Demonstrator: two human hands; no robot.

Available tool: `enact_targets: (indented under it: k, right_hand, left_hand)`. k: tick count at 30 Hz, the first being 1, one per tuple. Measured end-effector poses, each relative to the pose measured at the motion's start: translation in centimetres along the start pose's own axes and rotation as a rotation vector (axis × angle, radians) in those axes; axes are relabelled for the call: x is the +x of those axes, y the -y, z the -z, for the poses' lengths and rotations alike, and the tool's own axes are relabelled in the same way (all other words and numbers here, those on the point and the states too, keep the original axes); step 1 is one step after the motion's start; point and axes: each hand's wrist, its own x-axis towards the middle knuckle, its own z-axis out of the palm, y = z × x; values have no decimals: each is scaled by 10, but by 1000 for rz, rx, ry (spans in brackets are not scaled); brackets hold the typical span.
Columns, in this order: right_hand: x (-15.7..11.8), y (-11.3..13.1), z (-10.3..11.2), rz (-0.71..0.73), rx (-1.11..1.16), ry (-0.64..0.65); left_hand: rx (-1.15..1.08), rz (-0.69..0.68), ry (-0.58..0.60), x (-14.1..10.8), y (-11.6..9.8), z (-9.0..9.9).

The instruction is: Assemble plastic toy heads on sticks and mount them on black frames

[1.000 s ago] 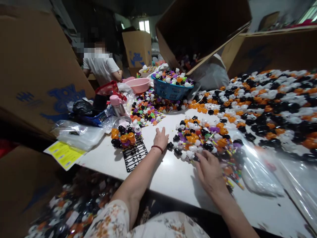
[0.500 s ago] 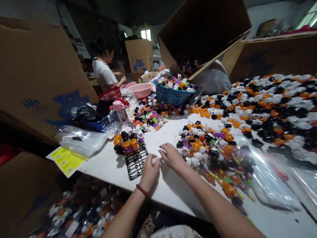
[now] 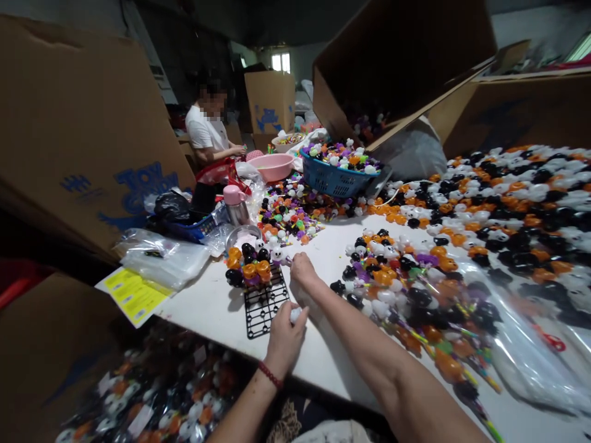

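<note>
My left hand [image 3: 285, 332], with a red bead bracelet at the wrist, is closed around a small white piece [image 3: 294, 315] beside the near end of a black grid rack [image 3: 266, 311]. Toy heads crowd the rack's far end: orange pumpkins [image 3: 257, 271], black heads [image 3: 234, 278] and a white skull [image 3: 278, 255]. My right hand [image 3: 303, 271] reaches past the rack's right side, just right of that skull. Its fingers are closed, and whatever they pinch is too small to make out.
A pile of mixed toy heads on sticks [image 3: 383, 277] lies to the right, partly by clear plastic bags [image 3: 521, 344]. Behind stand a pink flask [image 3: 235, 203], a blue basket [image 3: 339, 178] and a pink basin [image 3: 272, 166]. A co-worker [image 3: 207, 132] sits at back left.
My right hand has moved forward, away from my left hand, to beside the white skull, and its fingers have closed. My left hand still holds the white piece. The view has shifted slightly.
</note>
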Motion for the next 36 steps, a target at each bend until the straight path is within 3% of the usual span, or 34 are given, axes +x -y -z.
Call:
enact_targets:
  k: [4,8,11,14,19,25,31,36]
  right_hand:
    - [-46,-23,34,-30,78,-28]
    - [-111,-42,69,47,339,-5]
    - [-150,-51,88,92,483,-6]
    - [-172,-54,102,102,517,-44]
    - [-186,-53,116,201,468,-87]
    - [-191,-55,123,233,385,-68]
    - [-194,-55,106,184,407,-54]
    - [-190,-55,101,172,380,-60]
  left_hand:
    - [-255,149,-23,4,-5,3]
    - [-393,298,-52,11,-19,2]
    - [-420,290,-37,13,-30,-5]
    - [-434,270,-35,11,-35,-16]
    - [-444,235,-22,5,-39,-32]
    - [-355,182,12,0,-52,-31]
    - [-223,155,47,-3,-55,-40]
    - [-335,185,164,2,-53,-50]
